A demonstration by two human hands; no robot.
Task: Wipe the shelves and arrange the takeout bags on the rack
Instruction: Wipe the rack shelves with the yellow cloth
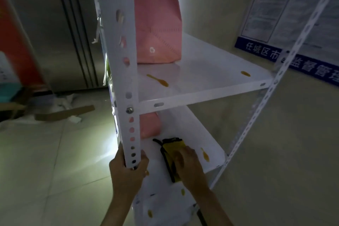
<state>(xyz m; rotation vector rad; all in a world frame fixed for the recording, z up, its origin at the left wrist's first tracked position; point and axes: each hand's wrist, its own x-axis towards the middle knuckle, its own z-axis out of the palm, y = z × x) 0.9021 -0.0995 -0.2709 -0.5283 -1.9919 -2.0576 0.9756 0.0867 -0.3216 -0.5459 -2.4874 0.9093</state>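
Observation:
A white metal rack stands in front of me. My left hand grips its near upright post low down. My right hand presses a yellow cloth with a black edge onto the middle shelf, beside an orange smear. A pink takeout bag stands at the back left of the upper shelf. A second pink bag sits on the middle shelf, partly hidden behind the post. Orange smears mark the upper shelf, and more spots lie on the lowest shelf.
A beige wall with a blue-banded notice board stands right behind the rack. A steel cabinet and a red-orange panel stand at the left. Cardboard and white scraps lie on the tiled floor.

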